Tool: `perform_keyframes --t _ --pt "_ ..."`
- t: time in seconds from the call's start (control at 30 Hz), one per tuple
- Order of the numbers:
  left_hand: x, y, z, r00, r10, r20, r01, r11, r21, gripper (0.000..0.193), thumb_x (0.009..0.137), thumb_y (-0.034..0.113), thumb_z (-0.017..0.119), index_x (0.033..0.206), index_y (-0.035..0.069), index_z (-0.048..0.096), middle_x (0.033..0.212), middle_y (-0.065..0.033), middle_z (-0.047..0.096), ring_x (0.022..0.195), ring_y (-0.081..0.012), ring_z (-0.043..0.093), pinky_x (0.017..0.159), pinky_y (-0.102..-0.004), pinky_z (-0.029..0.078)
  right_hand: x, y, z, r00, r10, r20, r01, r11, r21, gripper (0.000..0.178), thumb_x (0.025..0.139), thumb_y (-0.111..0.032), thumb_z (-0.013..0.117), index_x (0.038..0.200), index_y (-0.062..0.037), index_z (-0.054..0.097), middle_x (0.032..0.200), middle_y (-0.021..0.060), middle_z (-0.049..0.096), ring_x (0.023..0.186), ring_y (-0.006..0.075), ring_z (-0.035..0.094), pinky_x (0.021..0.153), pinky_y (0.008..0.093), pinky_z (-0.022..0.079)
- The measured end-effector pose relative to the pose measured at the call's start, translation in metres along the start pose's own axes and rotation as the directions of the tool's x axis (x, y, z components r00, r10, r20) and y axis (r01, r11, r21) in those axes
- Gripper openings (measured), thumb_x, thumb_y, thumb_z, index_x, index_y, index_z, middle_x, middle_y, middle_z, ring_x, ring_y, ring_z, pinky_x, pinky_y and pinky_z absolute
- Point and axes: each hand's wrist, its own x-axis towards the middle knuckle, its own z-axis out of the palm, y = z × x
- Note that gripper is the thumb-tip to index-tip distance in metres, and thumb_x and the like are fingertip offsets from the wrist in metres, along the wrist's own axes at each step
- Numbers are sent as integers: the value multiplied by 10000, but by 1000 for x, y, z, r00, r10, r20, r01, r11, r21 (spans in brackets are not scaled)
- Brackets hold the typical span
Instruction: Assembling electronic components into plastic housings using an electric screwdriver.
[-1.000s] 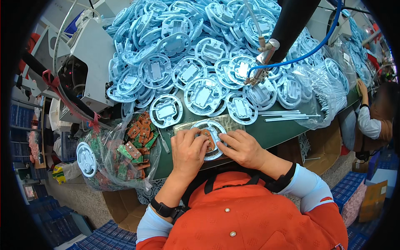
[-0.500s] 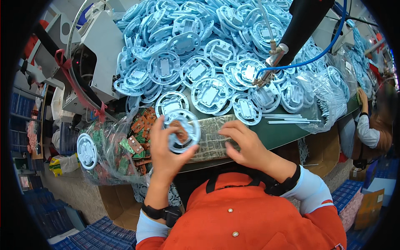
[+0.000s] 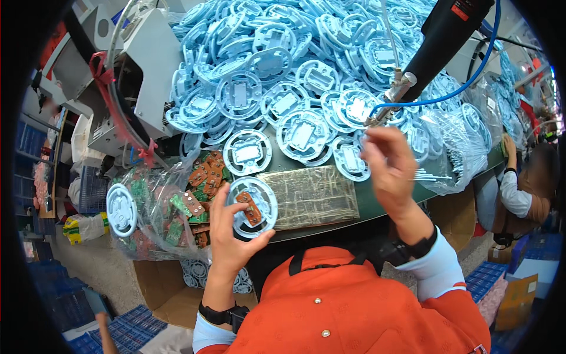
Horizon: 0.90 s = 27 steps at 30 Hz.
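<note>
The left hand (image 3: pixel 227 237) grips a round pale-blue plastic frame (image 3: pixel 272 207) with a brown circuit board (image 3: pixel 252 210); the blurred right hand (image 3: pixel 391 172): grip, cannot tell. Upper right: red label (image 3: pixel 460 12).

The near-left ring frame (image 3: pixel 273 205) looks smooth, satin plastic; the near pad (image 3: pixel 315 199), glossy, wrinkled film; the far-right pipe fitting (image 3: pixel 402 88), shiny metal.

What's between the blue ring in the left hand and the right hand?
In the head view, a flat brownish slab, then a strip of green table before the right hand.
</note>
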Motion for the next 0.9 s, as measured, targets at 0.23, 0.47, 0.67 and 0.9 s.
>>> perform_keyframes --t 0.23,0.47,0.67,0.9 --pt "21 23 55 950 240 198 -237 971 -39 622 545 231 908 1063 52 614 1441 -266 441 1318 -453 438 1076 -511 373 -65 70 -133 967 66 246 219 279 -935 168 752 -32 653 916 -29 613 878 106 617 826 302 627 676 391 520" --pt "30 21 73 924 282 258 -278 959 -52 644 543 234 913 1082 46 614 1451 -267 432 1329 -451 430 1093 -510 361 -60 87 -151 894 67 443 412 266 -872 68 754 -57 613 749 -79 549 802 69 534 800 258 567 650 382 491" --pt "26 16 77 934 277 226 -264 961 -85 646 541 231 915 1084 56 611 1455 -264 430 1347 -449 416 1100 -510 353 -49 70 -140 902 -19 431 396 433 -810 155 675 -10 660 761 -60 541 799 79 534 788 276 569 662 400 483" --pt "23 11 78 951 262 166 -239 960 -144 641 537 229 914 1073 63 605 1467 -260 416 1356 -460 400 1104 -510 344 -58 26 -66 880 9 475 278 802 -529 248 744 -45 704 986 -78 657 858 78 582 769 278 620 639 391 505"
